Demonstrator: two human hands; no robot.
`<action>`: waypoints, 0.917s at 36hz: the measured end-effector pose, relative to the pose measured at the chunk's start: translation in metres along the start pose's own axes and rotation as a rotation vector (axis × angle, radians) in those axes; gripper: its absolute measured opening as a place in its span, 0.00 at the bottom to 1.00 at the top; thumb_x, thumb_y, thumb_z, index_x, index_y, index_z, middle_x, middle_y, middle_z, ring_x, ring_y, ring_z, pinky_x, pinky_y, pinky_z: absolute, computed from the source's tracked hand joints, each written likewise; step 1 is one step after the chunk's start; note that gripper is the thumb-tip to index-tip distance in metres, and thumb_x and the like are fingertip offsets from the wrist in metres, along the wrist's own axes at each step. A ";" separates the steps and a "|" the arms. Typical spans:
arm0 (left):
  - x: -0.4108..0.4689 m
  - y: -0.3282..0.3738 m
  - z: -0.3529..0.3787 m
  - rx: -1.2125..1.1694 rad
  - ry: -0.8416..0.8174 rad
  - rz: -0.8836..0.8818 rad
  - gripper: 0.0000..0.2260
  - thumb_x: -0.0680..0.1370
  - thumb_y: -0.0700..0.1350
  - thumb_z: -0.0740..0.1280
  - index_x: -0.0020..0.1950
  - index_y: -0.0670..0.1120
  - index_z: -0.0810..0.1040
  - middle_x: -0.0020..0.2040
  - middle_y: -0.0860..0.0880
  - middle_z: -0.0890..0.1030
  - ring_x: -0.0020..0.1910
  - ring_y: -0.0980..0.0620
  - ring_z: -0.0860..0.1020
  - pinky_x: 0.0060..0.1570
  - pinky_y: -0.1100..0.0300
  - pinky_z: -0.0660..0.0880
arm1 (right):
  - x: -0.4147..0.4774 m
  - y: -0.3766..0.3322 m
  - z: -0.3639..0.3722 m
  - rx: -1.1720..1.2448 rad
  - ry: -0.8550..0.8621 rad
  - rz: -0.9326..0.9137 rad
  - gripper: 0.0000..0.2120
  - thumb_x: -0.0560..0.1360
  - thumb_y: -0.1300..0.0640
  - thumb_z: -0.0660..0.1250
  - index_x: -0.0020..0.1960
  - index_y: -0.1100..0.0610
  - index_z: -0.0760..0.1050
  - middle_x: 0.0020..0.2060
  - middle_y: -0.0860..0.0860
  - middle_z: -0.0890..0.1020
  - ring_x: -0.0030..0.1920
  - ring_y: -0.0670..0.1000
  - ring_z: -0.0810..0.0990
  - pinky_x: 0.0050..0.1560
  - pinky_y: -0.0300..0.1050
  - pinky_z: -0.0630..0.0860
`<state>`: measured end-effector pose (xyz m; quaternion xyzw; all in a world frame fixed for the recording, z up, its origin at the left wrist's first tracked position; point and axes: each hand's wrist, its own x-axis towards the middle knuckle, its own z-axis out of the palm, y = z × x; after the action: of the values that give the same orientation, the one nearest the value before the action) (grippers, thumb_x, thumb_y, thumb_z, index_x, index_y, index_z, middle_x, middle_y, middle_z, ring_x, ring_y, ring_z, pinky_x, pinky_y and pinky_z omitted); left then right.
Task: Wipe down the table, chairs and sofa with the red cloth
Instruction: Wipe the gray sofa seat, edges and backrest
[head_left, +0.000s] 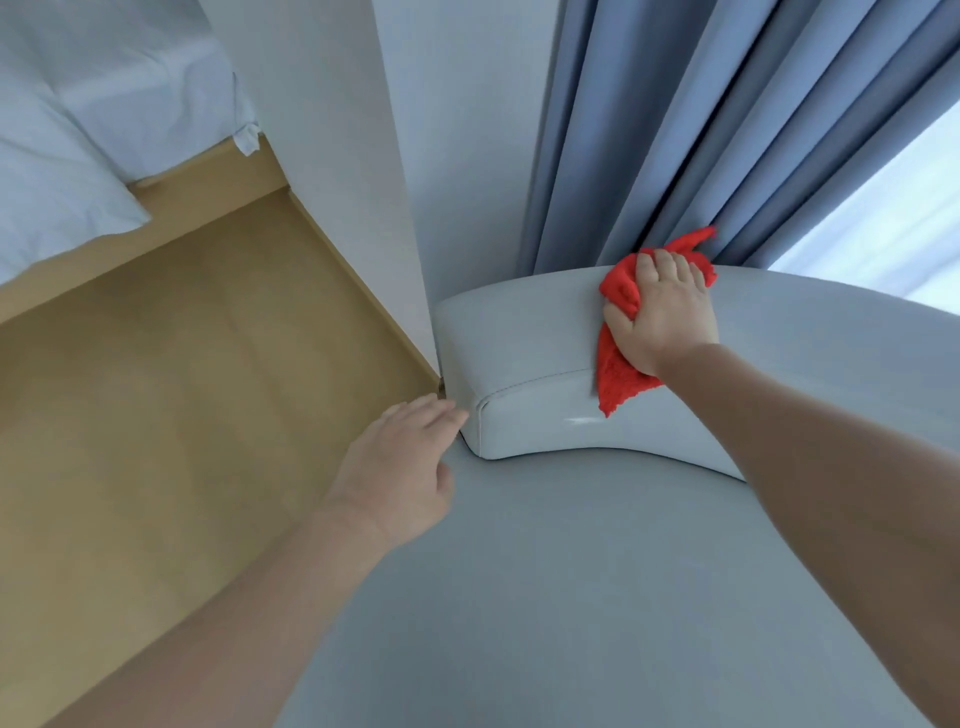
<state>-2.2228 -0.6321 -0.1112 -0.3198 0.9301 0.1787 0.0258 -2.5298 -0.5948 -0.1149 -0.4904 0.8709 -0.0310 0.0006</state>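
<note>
My right hand (662, 312) presses the crumpled red cloth (618, 374) onto the top of the sofa's pale grey padded backrest (524, 332). The cloth hangs a little over the backrest's front face, and one corner sticks up against the curtain. Lower in the view lies the grey-blue sofa seat (571, 571). My left hand (400, 462) hovers with its fingers apart and nothing in it, beside the left end of the backrest, over the seat's edge.
Blue-grey curtains (701, 130) hang directly behind the backrest, with a bright window (893, 218) at the right. A white wall corner (363, 182) meets the backrest's left end. Wooden floor (182, 389) spreads to the left, and a bed with white bedding (78, 130) stands at the upper left.
</note>
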 end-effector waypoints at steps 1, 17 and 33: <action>-0.001 -0.004 0.000 -0.005 0.003 -0.010 0.27 0.75 0.40 0.58 0.75 0.50 0.62 0.74 0.54 0.63 0.74 0.55 0.57 0.71 0.65 0.48 | -0.001 -0.010 0.001 0.002 -0.001 -0.024 0.35 0.70 0.42 0.51 0.68 0.66 0.65 0.66 0.62 0.70 0.66 0.63 0.65 0.70 0.57 0.58; -0.036 -0.052 -0.013 -0.105 0.093 -0.217 0.24 0.74 0.38 0.60 0.70 0.46 0.70 0.70 0.52 0.71 0.71 0.53 0.65 0.65 0.59 0.64 | -0.010 -0.110 0.015 -0.006 -0.006 -0.230 0.39 0.71 0.37 0.45 0.70 0.64 0.64 0.68 0.61 0.69 0.69 0.62 0.64 0.72 0.56 0.55; -0.120 -0.068 -0.052 -0.607 0.211 -0.325 0.31 0.71 0.41 0.72 0.73 0.48 0.65 0.63 0.62 0.69 0.61 0.76 0.66 0.56 0.82 0.58 | -0.101 -0.231 -0.017 0.467 -0.321 -0.255 0.04 0.73 0.62 0.59 0.42 0.54 0.67 0.37 0.50 0.74 0.40 0.56 0.76 0.38 0.43 0.66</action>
<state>-2.0834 -0.6296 -0.0642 -0.4732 0.7691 0.4066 -0.1384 -2.2802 -0.6272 -0.0885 -0.5810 0.7604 -0.1524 0.2469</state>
